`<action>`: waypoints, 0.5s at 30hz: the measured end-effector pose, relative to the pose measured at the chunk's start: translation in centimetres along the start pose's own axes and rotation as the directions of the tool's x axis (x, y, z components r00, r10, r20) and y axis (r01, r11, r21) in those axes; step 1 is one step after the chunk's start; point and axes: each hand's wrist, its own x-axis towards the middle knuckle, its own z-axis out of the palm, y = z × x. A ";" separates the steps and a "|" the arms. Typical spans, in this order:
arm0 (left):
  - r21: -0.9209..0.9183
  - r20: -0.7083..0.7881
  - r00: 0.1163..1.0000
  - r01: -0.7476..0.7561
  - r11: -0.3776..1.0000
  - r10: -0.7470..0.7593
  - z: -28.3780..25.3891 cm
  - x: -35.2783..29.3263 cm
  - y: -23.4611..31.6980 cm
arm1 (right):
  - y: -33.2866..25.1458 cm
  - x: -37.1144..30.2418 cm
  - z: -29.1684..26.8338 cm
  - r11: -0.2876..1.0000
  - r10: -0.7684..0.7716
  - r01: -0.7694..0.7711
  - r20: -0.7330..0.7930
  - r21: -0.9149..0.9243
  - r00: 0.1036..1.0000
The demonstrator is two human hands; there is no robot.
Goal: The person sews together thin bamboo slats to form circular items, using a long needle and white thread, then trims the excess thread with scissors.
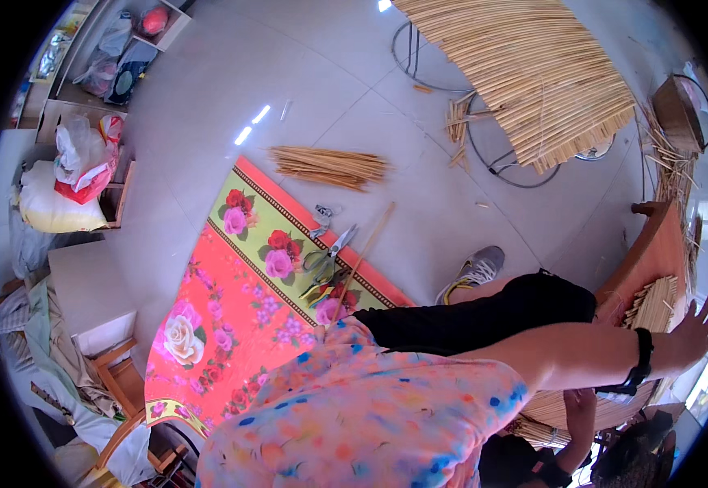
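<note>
Over on the far left, sacks and plastic bags point(78, 175) sit by wooden furniture, and a floral mat point(240, 309) lies on the tiled floor with scissors and pliers point(325, 260) on it and a loose bundle of sticks point(330, 167) just beyond. Moving right, a large woven reed screen point(533, 73) rests over wire stands. At the right edge my arm stretches out, black band at the wrist, and my right hand point(695, 329) is spread open, fingers apart, gripping nothing, pressed flat by a small mat of bamboo slats point(655, 301) lying on a curved wooden surface point(651, 252). The slats lie just left of the palm, their long axis running roughly along my arm. My left hand I cannot see.
</note>
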 end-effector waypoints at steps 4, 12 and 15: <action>-0.027 -0.210 0.965 -0.169 0.985 0.160 -7.3 -0.1 -1.1 | -2.6 -1.1 0.5 0.996 0.001 0.001 -0.023 0.094 1.000; 0.474 -0.510 0.802 -0.040 0.880 0.312 -34.9 -13.7 -14.4 | -3.5 -1.9 -0.5 0.995 -0.076 0.082 -0.111 0.051 0.991; 0.583 -0.364 0.860 0.510 0.633 -0.358 -40.7 -27.9 -22.0 | -2.4 -2.6 -0.2 0.997 -0.046 0.053 -0.115 0.055 0.992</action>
